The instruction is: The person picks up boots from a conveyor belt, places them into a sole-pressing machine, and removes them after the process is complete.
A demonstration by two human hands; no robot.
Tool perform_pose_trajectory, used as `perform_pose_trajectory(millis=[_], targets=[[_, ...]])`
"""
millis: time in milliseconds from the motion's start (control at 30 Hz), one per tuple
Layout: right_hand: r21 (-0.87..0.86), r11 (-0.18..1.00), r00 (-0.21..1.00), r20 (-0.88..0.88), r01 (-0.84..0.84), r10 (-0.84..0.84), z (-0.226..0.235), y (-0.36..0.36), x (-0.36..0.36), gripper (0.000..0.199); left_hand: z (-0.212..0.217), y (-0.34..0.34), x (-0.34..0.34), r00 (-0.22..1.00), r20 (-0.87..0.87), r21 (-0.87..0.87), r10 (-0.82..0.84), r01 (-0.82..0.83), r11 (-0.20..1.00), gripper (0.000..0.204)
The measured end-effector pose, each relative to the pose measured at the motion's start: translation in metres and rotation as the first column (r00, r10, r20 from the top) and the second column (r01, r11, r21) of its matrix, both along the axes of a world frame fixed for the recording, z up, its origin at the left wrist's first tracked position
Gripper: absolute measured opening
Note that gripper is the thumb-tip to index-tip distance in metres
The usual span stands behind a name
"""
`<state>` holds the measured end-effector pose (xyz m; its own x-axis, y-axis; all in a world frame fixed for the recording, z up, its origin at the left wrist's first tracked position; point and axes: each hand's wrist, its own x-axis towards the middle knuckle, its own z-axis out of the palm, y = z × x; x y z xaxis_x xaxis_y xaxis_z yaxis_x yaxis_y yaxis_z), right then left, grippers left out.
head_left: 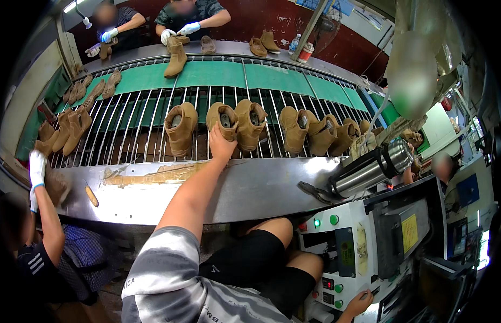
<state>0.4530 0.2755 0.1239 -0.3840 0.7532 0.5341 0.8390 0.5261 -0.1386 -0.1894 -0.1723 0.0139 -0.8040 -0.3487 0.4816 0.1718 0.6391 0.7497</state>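
Nearest the camera, my grey-and-white sleeve (167, 253) covers the shoulder from which my bare left forearm (188, 188) slants up and to the right, over the steel ledge (256, 185), to the conveyor bars (133, 124). At its end, my left hand (222, 143) is in contact with a tan boot (214, 114), which stands on the bars just past the ledge, its collar uppermost. The boot lies straight ahead of my wrist, on the far side of the knuckles; its long axis appears to run away from me, roughly along the bars, though the hand covers its near end and which way the toe points cannot be told. The left fingers are curled around the near side of the boot, the thumb toward the right; how firmly they press is not shown. A second boot (250, 126) stands just beside it on the right, and a third (181, 131) stands to the left across a gap. My right hand (359, 304) is the farther one, well apart, low beside the white machine (351, 214); its fingers are bent, and I cannot tell whether they pinch anything.
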Motion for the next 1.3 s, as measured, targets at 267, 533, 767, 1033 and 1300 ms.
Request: perform_pose_trajectory(millis=[267, 533, 767, 1033, 1300], targets=[[-0.03, 0.999, 0.999, 0.034, 0.04, -0.039, 0.0, -0.007, 0.001, 0.024, 0.028, -0.045, 0.024, 0.951, 0.238, 0.138, -0.199, 0.169, 0.976, 0.081], [-0.142, 0.985, 0.995, -0.015, -0.103, 0.102, 0.037, -0.042, -0.018, 0.033, -0.009, -0.1, 0.071, 0.976, 0.041, 0.266, -0.213, 0.195, 0.944, 0.052], [0.026, 0.986, 0.982, -0.093, -0.162, 0.164, 0.026, -0.045, -0.01, 0.025, 0.004, -0.245, 0.095, 0.997, -0.024, 0.436, 0.068, -0.051, 0.898, 0.038], [0.146, 0.955, 0.961, -0.056, -0.26, 0.27, 0.003, -0.017, -0.002, 0.024, 0.08, -0.438, 0.075, 0.709, -0.229, -0.426, 0.667, -0.689, 0.587, 0.061], [-0.016, 0.987, 0.987, -0.009, -0.158, 0.158, 0.033, -0.042, -0.015, 0.023, 0.122, -0.479, 0.058, 0.721, 0.392, -0.818, 0.572, -0.012, 0.575, 0.051]])
